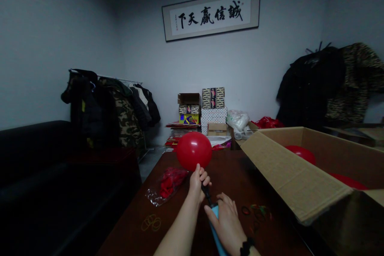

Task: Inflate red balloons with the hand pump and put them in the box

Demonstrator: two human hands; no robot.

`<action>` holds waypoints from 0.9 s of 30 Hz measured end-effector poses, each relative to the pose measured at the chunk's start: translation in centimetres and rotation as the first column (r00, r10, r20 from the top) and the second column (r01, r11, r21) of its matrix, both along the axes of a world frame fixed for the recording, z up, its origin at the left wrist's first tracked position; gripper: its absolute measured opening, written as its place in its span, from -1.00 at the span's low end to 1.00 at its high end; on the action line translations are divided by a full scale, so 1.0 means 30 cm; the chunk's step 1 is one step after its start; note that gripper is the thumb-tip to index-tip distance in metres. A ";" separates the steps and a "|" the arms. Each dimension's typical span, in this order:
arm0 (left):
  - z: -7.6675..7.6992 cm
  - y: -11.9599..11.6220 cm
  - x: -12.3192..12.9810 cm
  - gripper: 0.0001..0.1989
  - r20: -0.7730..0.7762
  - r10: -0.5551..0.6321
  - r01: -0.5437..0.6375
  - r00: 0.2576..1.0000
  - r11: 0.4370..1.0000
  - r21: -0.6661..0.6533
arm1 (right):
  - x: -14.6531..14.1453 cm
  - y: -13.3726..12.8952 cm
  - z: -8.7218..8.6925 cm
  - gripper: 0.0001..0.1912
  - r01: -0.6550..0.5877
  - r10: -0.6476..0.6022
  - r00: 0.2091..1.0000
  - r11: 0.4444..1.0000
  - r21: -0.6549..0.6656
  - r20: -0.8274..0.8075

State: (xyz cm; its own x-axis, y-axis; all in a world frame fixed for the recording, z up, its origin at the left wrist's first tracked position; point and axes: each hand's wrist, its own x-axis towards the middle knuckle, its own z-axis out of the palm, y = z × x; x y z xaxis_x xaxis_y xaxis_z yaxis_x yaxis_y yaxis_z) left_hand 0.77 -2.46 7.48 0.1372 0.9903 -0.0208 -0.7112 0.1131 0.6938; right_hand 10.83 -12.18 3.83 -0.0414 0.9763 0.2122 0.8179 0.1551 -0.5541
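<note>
A round, inflated red balloon (194, 150) stands over the far part of the table. My left hand (199, 180) is closed around the balloon's neck, where it meets the black nozzle of a hand pump. The blue body of the balloon pump (216, 230) slants toward me. My right hand (225, 215) is wrapped over that body, thumb on its left side and fingers on the right; part of the pump is hidden beneath the palm.
On the brown table (168, 224) lie a clear bag of red balloons (169, 184), yellowish rubber bands (151, 222) and coloured bands (259, 211). A large open cardboard box (297, 172) with red balloons inside is at right. A black sofa (60, 200) stands left.
</note>
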 end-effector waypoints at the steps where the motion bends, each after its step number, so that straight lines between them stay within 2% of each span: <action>1: -0.004 -0.004 0.010 -0.51 -0.015 0.003 -0.003 1.000 1.000 -0.012 | -0.002 0.012 0.012 -0.47 0.010 -0.010 1.000 1.000 0.001 -0.006; 4: -0.013 -0.012 0.023 -0.49 -0.059 0.032 -0.034 0.998 0.999 -0.039 | -0.010 0.036 0.021 -0.47 0.011 -0.011 1.000 1.000 0.000 -0.016; 9: -0.026 -0.012 0.013 -0.48 -0.077 0.074 -0.076 0.994 0.997 -0.020 | -0.018 0.036 -0.017 -0.45 0.014 -0.014 1.000 1.000 0.001 0.019; 14: -0.035 0.016 0.004 -0.48 -0.038 0.031 -0.032 0.999 0.999 -0.026 | -0.020 0.024 -0.023 -0.42 0.039 -0.038 0.998 0.999 -0.029 0.055; 18: -0.022 0.050 -0.016 -0.50 -0.008 0.028 -0.029 1.000 0.999 -0.025 | -0.019 0.007 -0.034 -0.39 0.031 -0.027 0.996 0.999 -0.040 0.084; 23: -0.004 0.071 -0.062 -0.51 0.003 0.051 -0.051 0.999 0.999 -0.017 | -0.010 -0.029 -0.096 -0.30 -0.014 0.022 0.989 0.998 -0.056 0.146; 27: -0.002 0.075 -0.088 -0.52 0.020 0.067 -0.067 0.998 0.997 -0.026 | -0.002 -0.058 -0.161 -0.32 -0.005 0.010 0.982 1.000 -0.028 0.187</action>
